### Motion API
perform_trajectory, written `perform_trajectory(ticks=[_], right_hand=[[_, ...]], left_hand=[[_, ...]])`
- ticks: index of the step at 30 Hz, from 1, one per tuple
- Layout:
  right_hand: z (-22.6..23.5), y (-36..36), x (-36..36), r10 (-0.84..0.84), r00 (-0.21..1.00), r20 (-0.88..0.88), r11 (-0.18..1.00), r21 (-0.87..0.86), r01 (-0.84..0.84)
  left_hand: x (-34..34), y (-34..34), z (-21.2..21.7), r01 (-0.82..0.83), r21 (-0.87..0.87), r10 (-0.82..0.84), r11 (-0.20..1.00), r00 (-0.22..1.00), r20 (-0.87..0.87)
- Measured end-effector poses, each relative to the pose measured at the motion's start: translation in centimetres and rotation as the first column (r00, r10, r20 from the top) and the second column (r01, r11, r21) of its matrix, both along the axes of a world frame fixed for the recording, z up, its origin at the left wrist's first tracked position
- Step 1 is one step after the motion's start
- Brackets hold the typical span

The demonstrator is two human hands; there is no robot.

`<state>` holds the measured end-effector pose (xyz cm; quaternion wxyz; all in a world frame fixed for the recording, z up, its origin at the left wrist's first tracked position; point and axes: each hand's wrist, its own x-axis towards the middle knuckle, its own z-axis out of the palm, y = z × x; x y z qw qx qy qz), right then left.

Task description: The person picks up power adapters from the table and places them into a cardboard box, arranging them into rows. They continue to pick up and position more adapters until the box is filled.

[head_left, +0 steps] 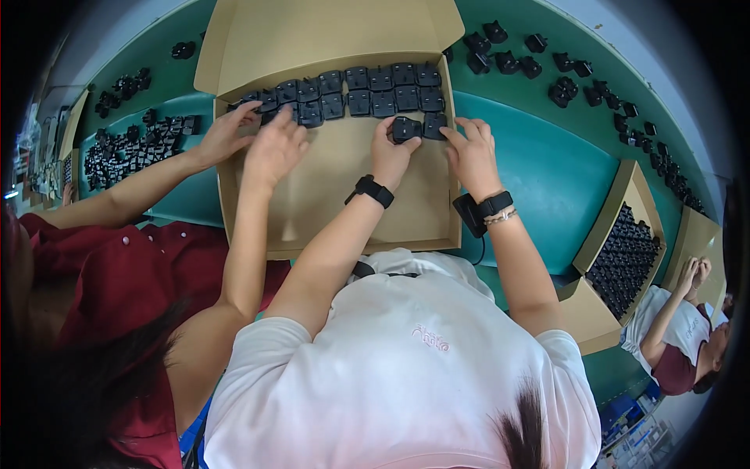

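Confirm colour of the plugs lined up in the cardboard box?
Black plugs, seen best in the head view.

A teal desk [547, 180] fills the scene, its surface curving away toward the far edge, where a pale grey band [625, 23] runs behind it. A lighter teal strip [176, 105] crosses the desk's left part. Beyond the left edge stands dim clutter [43, 168], too blurred to tell. At the lower right corner, past the desk, blue crates [625, 414] sit low. The light is even and bright.
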<state>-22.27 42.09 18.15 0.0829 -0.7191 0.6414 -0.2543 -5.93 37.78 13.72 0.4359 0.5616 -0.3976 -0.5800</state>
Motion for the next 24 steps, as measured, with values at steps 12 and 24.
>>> perform_trajectory(ticks=[12,24], right_hand=[[-1.4,-0.6,0.0,-0.014,1.0,-0.014,0.999,0.03,0.014],[-2.2,-0.2,0.0,-0.03,0.999,0.038,0.998,0.055,0.027]], left_hand=[[-0.2,-0.5,0.9,-0.135,0.188,0.14,0.973,0.99,-0.011],[0.7,-1.7,-1.2,-0.072,0.046,0.069,0.996,0.996,0.06]])
